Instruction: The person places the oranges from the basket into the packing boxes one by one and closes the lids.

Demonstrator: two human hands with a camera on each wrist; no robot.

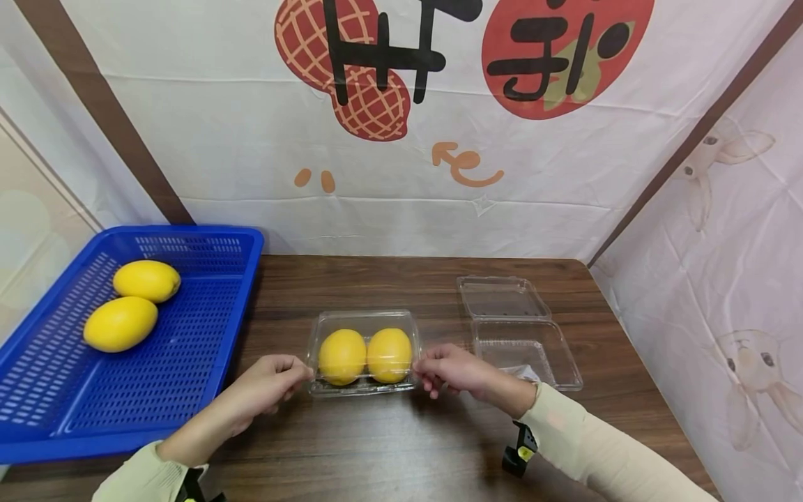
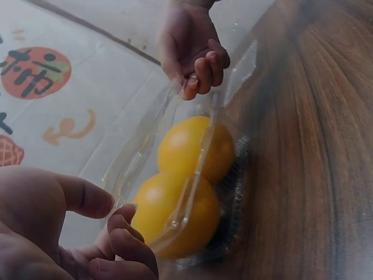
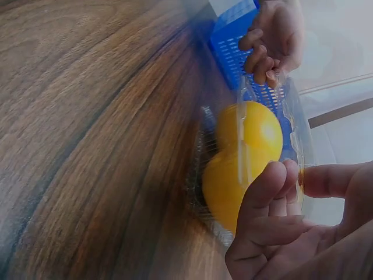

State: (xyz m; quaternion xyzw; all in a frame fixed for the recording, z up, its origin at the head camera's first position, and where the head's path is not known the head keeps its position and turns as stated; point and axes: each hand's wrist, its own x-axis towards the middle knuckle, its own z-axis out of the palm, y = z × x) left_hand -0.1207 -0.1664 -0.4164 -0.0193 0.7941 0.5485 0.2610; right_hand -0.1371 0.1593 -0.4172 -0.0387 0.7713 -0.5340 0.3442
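A clear plastic clamshell box (image 1: 327, 322) holds two plump yellow lemons (image 1: 341, 357) side by side. Its lid (image 2: 198, 166) is tilted down over the fruit, its front rim standing apart from the base in the wrist views. At the lid's left corner, my left hand (image 1: 270, 383) pinches the rim between thumb and index finger. My right hand (image 1: 454, 371) grips the opposite corner the same way, its other fingers curled loosely. The ribbed base (image 3: 201, 169) rests on the brown table.
To the left stands a blue perforated basket (image 1: 182, 348) with two more lemons (image 1: 121, 324) in it. A second clamshell box (image 1: 527, 341) lies opened out on the right, partly behind my right wrist. A printed white curtain (image 1: 232, 139) borders the wood-grain table (image 1: 376, 453) at the back.
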